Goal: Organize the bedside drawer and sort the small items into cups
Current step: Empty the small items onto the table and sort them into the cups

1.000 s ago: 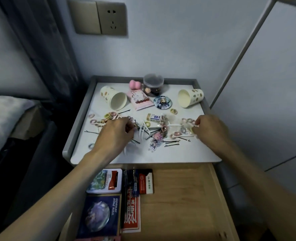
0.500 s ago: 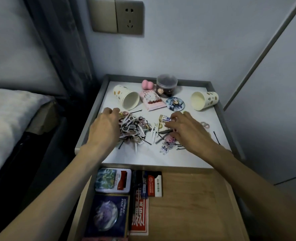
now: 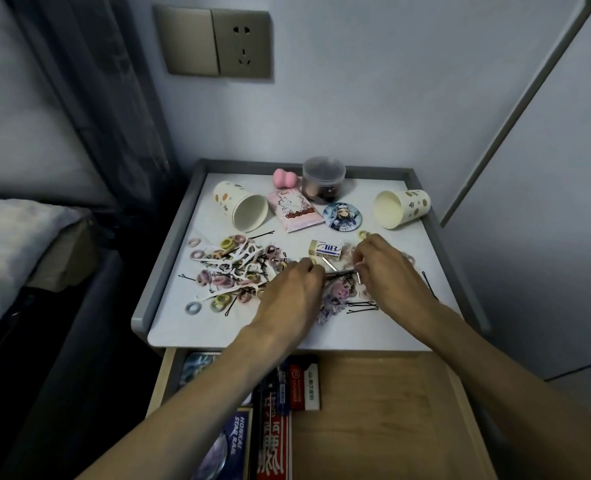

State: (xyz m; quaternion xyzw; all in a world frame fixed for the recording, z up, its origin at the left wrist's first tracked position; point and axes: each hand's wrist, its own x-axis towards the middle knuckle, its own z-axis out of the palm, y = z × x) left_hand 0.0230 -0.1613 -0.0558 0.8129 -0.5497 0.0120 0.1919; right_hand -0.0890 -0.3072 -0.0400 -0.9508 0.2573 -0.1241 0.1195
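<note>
A: What do the hands grip?
B: The left hand (image 3: 287, 296) and right hand (image 3: 389, 271), fingers curled, pinch opposite ends of a hairpin bundle (image 3: 339, 273) at the middle of the tabletop (image 3: 200, 327), beside scattered hair ties (image 3: 224, 271).
A: And the containers?
B: The open drawer (image 3: 373, 410) holds boxes (image 3: 302, 388) along its left side. The left cup (image 3: 244, 211) and right cup (image 3: 399, 207) lie tipped near the back corners. The clear jar (image 3: 323, 180), at the back edge, has dark contents.

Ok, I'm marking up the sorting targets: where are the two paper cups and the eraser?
left paper cup (image 3: 225, 199), head view, on its spotted outer wall.
right paper cup (image 3: 412, 202), head view, on its spotted outer wall.
eraser (image 3: 326, 250), head view, on its printed sleeve.
</note>
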